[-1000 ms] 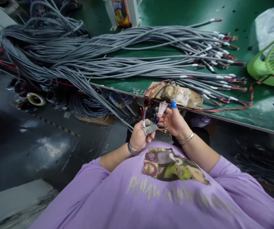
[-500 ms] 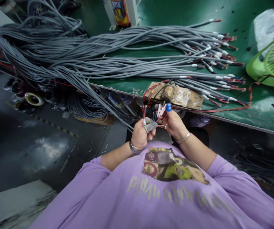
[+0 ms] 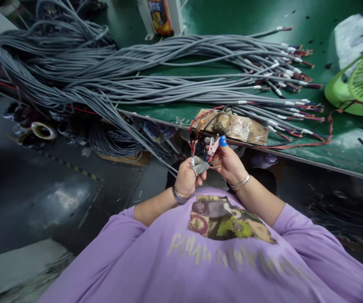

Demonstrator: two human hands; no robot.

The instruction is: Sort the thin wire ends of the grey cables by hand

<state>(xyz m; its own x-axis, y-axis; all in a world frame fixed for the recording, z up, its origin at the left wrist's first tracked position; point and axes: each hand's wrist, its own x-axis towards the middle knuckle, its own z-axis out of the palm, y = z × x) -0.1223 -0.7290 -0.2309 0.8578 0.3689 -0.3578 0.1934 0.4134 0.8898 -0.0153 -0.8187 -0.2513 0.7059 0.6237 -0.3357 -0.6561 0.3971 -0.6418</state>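
My left hand (image 3: 185,180) is closed around the end of a grey cable, its thumb and a finger wrapped in grey covers. A white sleeve (image 3: 193,161) and thin coloured wires (image 3: 193,148) stand up from this grip. More stripped wire ends (image 3: 214,167) stick out to the right of the thumb. Close beside it, my right hand (image 3: 231,165) pinches a small pale pink clip (image 3: 213,146) under a thumb with a blue fingertip cover (image 3: 222,141). The clip is near the wires; whether it grips one is too small to tell.
Long bundles of grey cables (image 3: 156,90) with stripped ends cover the green bench (image 3: 232,17). A worn wooden block (image 3: 247,128) sits at the bench edge just beyond my hands. A green fan (image 3: 342,90) stands at the right, near a plastic bag (image 3: 356,35). Coiled cables (image 3: 112,143) lie below.
Both hands keep nearly the same place and grip. The wires above my left hand have shifted slightly right, and a covered fingertip of my right hand shows behind the clip.
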